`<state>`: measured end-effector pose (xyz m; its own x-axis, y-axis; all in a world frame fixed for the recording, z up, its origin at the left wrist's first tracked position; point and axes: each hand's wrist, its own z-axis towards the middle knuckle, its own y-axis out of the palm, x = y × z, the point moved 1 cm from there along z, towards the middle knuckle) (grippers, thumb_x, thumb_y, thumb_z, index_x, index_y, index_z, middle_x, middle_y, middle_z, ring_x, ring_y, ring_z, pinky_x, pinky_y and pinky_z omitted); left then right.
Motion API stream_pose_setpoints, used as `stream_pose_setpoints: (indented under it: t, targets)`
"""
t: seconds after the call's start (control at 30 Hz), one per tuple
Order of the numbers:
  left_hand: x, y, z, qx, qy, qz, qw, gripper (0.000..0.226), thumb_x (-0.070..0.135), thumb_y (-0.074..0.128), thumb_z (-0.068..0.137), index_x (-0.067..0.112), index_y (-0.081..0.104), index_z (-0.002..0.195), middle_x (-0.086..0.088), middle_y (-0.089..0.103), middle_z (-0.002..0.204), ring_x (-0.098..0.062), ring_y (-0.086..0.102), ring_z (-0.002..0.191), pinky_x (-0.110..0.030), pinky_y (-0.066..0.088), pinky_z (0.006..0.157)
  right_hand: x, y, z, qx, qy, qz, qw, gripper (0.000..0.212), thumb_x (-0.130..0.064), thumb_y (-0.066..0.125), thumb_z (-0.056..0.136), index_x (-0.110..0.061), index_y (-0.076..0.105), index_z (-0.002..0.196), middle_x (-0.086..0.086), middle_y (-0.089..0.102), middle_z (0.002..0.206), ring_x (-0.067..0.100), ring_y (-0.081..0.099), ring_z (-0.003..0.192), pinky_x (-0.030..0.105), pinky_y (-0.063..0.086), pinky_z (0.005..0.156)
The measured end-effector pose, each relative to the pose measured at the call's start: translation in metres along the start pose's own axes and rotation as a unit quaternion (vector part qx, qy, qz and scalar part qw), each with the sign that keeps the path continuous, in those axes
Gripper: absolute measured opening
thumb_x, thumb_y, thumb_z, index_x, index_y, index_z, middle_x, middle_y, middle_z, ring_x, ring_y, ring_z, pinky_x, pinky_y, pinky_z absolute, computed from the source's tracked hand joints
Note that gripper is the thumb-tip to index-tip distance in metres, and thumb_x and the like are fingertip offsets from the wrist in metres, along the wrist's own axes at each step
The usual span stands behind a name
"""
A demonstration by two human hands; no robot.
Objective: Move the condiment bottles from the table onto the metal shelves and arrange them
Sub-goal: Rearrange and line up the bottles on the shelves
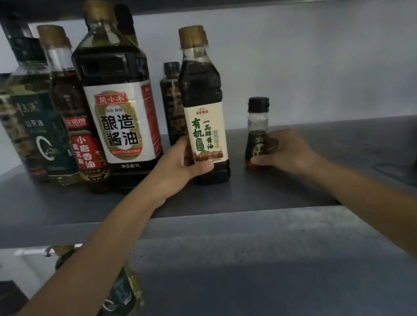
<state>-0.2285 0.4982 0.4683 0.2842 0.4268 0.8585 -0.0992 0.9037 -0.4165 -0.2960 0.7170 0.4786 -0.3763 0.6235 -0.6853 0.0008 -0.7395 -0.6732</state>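
Since both bottles stand upright on the shelf (pixel 307 186) with a hand low on each, this looks like setting down and lining up, not carrying. Just right of the jug (pixel 118 102), the left hand (pixel 177 166) grips the soy bottle (pixel 202 94) near its base. Its fingers wrap behind and the thumb lies across the front under the label, probably to keep the label facing out and the bottle steady as it joins the row. Further right of the jug, apart from the soy bottle, the right hand (pixel 285 150) holds the small bottle (pixel 258 117) with fingers curled round its lower half.

The jug's label reads 楚小禾, 酿造酱油 and 净含量:1L. The soy bottle's reads 有机 and 一品鲜酱油. Just left of the jug, a sesame oil bottle (pixel 80 134) shows 小磨香油, and beyond it a green bottle (pixel 39 128) shows 山茶油. Behind the jug's right side stands a dark bottle (pixel 173 102) whose print is too blurred to read, as is the small bottle's.
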Motion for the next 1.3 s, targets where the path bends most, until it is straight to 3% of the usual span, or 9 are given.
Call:
stream_pose_setpoints:
  t: [0.13,0.27,0.5,0.87,0.97,1.07,1.17,1.23,1.3]
  targets:
    - [-0.003,0.003,0.001,-0.008,0.016,0.023,1.0,0.063,0.015,0.066,0.086,0.02,0.037,0.142,0.006,0.052,0.138,-0.008,0.048,0.126,-0.039,0.036,0.111,-0.01,0.015,0.025,-0.006,0.007,-0.008,1.0,0.044,-0.018,0.078,0.075,-0.008,0.063,0.115,0.008,0.067,0.114,0.008,0.053,0.082,0.006,0.036,0.054]
    - [-0.005,0.002,0.001,-0.004,0.019,0.022,1.0,0.062,0.015,0.065,0.087,0.021,0.036,0.141,0.007,0.052,0.138,-0.008,0.048,0.126,-0.039,0.035,0.111,-0.012,0.028,0.051,0.005,0.018,-0.013,1.0,0.042,-0.022,0.079,0.074,-0.009,0.065,0.112,0.007,0.068,0.112,0.012,0.056,0.085,0.022,0.039,0.074]
    - [-0.007,0.001,0.003,-0.006,0.014,0.025,1.0,0.063,0.016,0.066,0.086,0.021,0.036,0.142,0.008,0.053,0.136,-0.007,0.049,0.125,-0.04,0.036,0.111,-0.011,0.044,0.09,0.019,0.017,-0.058,0.998,0.022,-0.024,0.076,0.076,-0.013,0.062,0.088,0.01,0.067,0.103,0.016,0.055,0.082,0.027,0.039,0.071]
    - [-0.009,-0.001,0.004,-0.006,0.002,0.015,1.0,0.064,0.017,0.068,0.085,0.021,0.038,0.142,0.008,0.055,0.135,-0.008,0.05,0.124,-0.041,0.036,0.11,-0.006,0.049,0.1,0.005,0.034,-0.025,0.999,0.034,-0.026,0.071,0.082,-0.006,0.064,0.108,0.012,0.065,0.112,0.017,0.053,0.087,0.027,0.04,0.075]
    - [-0.005,0.0,0.0,-0.004,0.003,0.027,1.0,0.063,0.017,0.066,0.087,0.019,0.036,0.142,0.007,0.053,0.137,-0.008,0.049,0.125,-0.04,0.036,0.11,-0.007,0.049,0.09,-0.016,0.057,-0.018,0.998,0.057,-0.03,0.072,0.081,-0.006,0.052,0.128,0.014,0.056,0.13,0.02,0.053,0.107,0.03,0.042,0.088]
    - [-0.003,0.003,-0.009,0.003,0.021,0.103,0.994,0.062,0.02,0.061,0.09,0.02,0.032,0.144,0.004,0.049,0.141,-0.011,0.046,0.128,-0.039,0.035,0.111,-0.013,0.049,0.072,0.002,0.091,-0.004,0.996,0.092,-0.036,0.075,0.077,-0.003,0.024,0.145,0.015,0.036,0.148,0.029,0.038,0.133,0.038,0.036,0.103]
    - [-0.009,-0.002,-0.03,0.003,0.041,0.236,0.971,0.058,0.025,0.057,0.093,0.022,0.031,0.145,-0.001,0.05,0.14,-0.016,0.048,0.127,-0.038,0.04,0.107,-0.021,0.04,0.04,0.05,0.043,0.123,0.99,0.087,-0.022,0.076,0.077,-0.011,0.025,0.147,0.009,0.037,0.148,0.026,0.039,0.134,0.038,0.039,0.105]
    - [-0.015,-0.007,-0.053,0.024,0.07,0.349,0.934,0.047,0.039,0.047,0.096,0.022,0.042,0.14,0.0,0.054,0.136,-0.017,0.052,0.123,-0.038,0.046,0.098,-0.028,0.034,0.013,-0.019,-0.039,0.23,0.972,0.08,-0.006,0.071,0.075,-0.017,0.032,0.144,0.002,0.044,0.142,0.017,0.044,0.13,0.028,0.044,0.097]
    - [-0.021,-0.009,-0.077,0.089,0.139,0.427,0.889,0.054,0.052,0.027,0.096,0.02,0.058,0.128,0.003,0.061,0.129,-0.015,0.057,0.117,-0.033,0.052,0.088,-0.034,0.034,-0.013,-0.125,-0.094,0.276,0.948,0.083,0.001,0.07,0.071,-0.023,0.033,0.141,-0.007,0.05,0.135,0.005,0.05,0.122,0.018,0.047,0.091]
